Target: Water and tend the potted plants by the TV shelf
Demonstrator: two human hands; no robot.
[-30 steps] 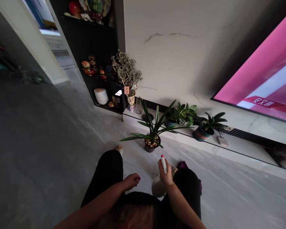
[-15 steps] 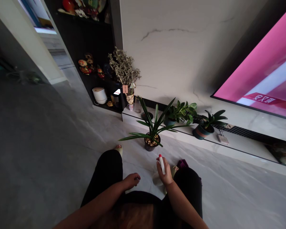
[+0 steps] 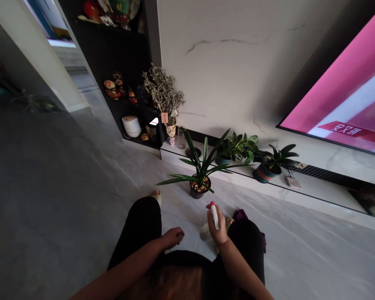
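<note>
I am crouched on the pale floor with both knees in view. My right hand (image 3: 219, 228) is wrapped round a white spray bottle (image 3: 214, 216) with a red nozzle tip, held upright above my right knee and pointing towards a potted plant (image 3: 200, 175) with long green leaves on the floor just ahead. My left hand (image 3: 173, 236) hovers loosely curled over my left thigh, fingers bent together, with something small and dark possibly at its fingertips. A purple cloth (image 3: 239, 215) lies by my right knee.
Two more potted plants (image 3: 237, 149) (image 3: 270, 164) stand on a low white ledge (image 3: 303, 191) under a wall-mounted screen (image 3: 346, 96). A dried bouquet (image 3: 164, 93), a white appliance (image 3: 131, 125) and ornaments fill dark shelves at the left. Grey floor stretches to the left.
The spray bottle in my right hand has lifted slightly and shifted a little to the right. My left hand has stayed in place.
</note>
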